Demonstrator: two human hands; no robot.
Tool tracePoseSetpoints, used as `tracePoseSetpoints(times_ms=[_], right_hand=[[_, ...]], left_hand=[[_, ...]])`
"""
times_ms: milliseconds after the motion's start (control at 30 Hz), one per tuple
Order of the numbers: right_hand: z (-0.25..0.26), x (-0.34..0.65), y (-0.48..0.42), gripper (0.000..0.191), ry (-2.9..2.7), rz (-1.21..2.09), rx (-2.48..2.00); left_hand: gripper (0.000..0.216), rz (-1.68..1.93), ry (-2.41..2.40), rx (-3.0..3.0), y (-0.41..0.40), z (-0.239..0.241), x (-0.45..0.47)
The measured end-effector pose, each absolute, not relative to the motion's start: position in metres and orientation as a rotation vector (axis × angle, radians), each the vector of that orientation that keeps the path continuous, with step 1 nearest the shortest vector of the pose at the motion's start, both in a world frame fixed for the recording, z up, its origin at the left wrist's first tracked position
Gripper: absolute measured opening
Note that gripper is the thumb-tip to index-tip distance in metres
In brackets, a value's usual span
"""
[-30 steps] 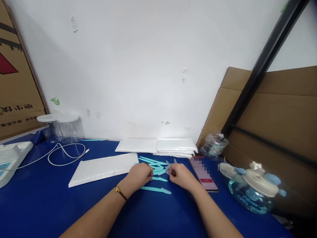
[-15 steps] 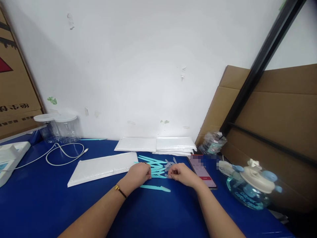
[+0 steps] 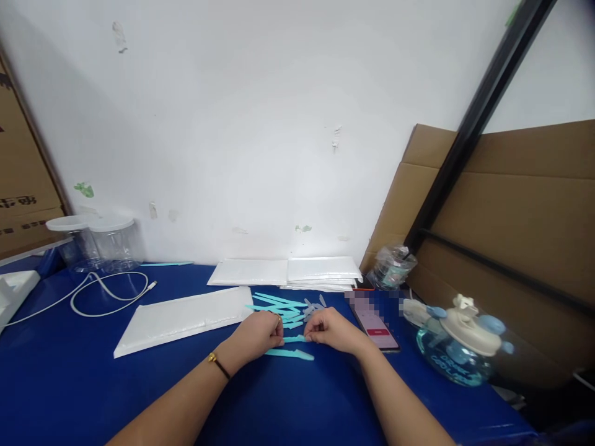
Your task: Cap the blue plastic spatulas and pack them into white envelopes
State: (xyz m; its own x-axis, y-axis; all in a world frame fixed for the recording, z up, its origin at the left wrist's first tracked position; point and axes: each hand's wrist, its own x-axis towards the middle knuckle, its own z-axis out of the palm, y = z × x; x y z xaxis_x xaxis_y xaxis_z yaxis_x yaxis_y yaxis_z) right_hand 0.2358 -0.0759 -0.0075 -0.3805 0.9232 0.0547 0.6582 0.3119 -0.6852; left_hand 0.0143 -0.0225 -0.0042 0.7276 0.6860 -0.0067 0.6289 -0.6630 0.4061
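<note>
White wall (image 3: 232, 124) above a blue table (image 3: 288, 409), seen from the head camera; at lower centre, the left hand (image 3: 263, 331) has its grip clenched around the left part of a thin turquoise tool (image 3: 294, 339); the right hand (image 3: 330, 329) pinches at the tool's right end with thumb and forefinger, though whether a small clear piece also lies in that grip cannot be told; the tool lies nearly level between the two hands.

Just below it in the frame rests a second turquoise tool (image 3: 292, 354); just above, a loose fan of turquoise tools (image 3: 279, 305), with translucent pieces (image 3: 312, 306) near its right side; a white padded envelope (image 3: 186, 319) lies left of centre, a phone (image 3: 377, 325) to the right of the hands.

For sound handling, judged from the pose, the left grip is best held firm as the anchor and the right grip light; both hands should lie in one line along the tool, since so thin a piece would probably flex under a sideways pull; fingertips are best held clear of the neighbouring tools, which could easily be nudged.
</note>
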Motion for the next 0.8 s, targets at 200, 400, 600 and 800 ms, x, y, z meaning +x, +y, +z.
tracePoseSetpoints(times_ms=[200, 400, 600, 800], right_hand=[[-0.007, 0.247, -0.071, 0.010, -2.029, 0.500, -1.473], [-0.013, 0.251, -0.063, 0.007, -2.134, 0.295, -1.541], [-0.011, 0.250, -0.067, 0.016, -2.192, 0.283, -1.504], [-0.006, 0.250, -0.069, 0.014, -2.221, 0.334, -1.466]], left_hand=[[0.019, 0.302, 1.071, 2.568, -0.014, -0.005, 0.009], [0.014, 0.278, 1.195, 2.682, -0.007, -0.009, 0.009], [0.017, 0.231, 1.164, 2.805, -0.010, -0.006, 0.012], [0.020, 0.250, 1.140, 2.821, -0.012, -0.003, 0.011]])
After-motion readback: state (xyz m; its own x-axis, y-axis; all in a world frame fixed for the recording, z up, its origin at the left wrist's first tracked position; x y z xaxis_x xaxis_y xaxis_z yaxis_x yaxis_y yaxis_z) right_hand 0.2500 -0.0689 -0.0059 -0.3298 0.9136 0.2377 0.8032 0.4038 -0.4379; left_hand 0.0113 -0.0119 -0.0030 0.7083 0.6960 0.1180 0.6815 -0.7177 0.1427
